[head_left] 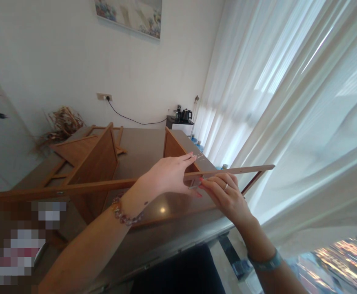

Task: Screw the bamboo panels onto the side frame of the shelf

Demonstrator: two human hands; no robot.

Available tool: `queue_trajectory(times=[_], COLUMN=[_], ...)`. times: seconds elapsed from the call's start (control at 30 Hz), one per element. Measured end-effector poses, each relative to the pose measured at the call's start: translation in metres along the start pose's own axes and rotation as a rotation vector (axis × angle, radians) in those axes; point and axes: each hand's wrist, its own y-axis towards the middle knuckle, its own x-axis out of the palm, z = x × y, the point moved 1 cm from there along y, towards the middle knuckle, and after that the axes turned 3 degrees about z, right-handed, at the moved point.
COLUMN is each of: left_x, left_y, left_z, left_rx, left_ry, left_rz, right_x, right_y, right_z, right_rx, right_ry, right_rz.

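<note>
One long brown wooden rail (pixel 98 186)
Left hand (pixel 167 174) over it, grip spread; right hand (pixel 227 198) grip pinching slim silvery metal tool (pixel 194 187).

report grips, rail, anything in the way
Left grip spread over wooden rail; right grip pinching small metal piece at rail; wooden panel close behind, nothing visibly blocking.

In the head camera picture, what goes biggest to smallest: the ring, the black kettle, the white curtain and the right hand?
Largest to smallest, as they look here:
1. White curtain
2. Right hand, helped by being close to the camera
3. Black kettle
4. Ring
</note>
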Motion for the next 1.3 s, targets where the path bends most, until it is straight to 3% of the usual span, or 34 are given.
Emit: queue_trajectory(times=[0.1, 0.27, 0.33, 0.43, 0.57, 0.67, 0.8, 0.9, 1.0, 1.17, 1.3], left_x=[0.000, -0.001, -0.002, -0.003, -0.002, -0.001, 0.000, 0.000, -0.001, -0.002, -0.004], left_y=[0.000, 0.000, 0.000, 0.000, 0.000, 0.000, 0.000, 0.000, 0.000, 0.000, -0.001], left_z=[0.000, 0.002, 0.003, 0.003, 0.002, 0.000, 0.000, 0.000, 0.001, 0.000, -0.001], left_rx=[0.002, 0.011, 0.016, 0.014, 0.010, 0.018, 0.016, 0.020, 0.015, 0.024, 0.037], left_ry=[-0.009, 0.013, 0.020, 0.025, 0.021, 0.013, 0.020, 0.029, 0.029, 0.026, 0.022], left_rz=[0.006, 0.000, -0.007, -0.005, -0.008, -0.012, 0.002, 0.002, -0.007, -0.019, -0.038], right_x=[0.008, 0.028, 0.032, 0.031, 0.024, 0.022, 0.023, 0.028, 0.035, 0.048, 0.049], right_y=[0.005, 0.004, 0.002, -0.001, -0.004, -0.007, -0.014, -0.017, -0.015, -0.002, 0.004], right_z=[-0.001, -0.006, -0.008, -0.007, 0.004, 0.010, 0.010, 0.004, -0.008, -0.034, -0.043], right_rx=[0.073, 0.600, 0.699, 0.667, 0.579, 0.518, 0.401, 0.397, 0.598, 1.103, 1.238], right_ry=[0.064, 0.405, 0.537, 0.464, 0.029, -0.160, -0.204, -0.161, 0.099, 0.923, 1.115], right_rz=[0.073, 0.279, 0.329, 0.332, 0.327, 0.312, 0.351, 0.287, 0.217, 0.247, 0.293])
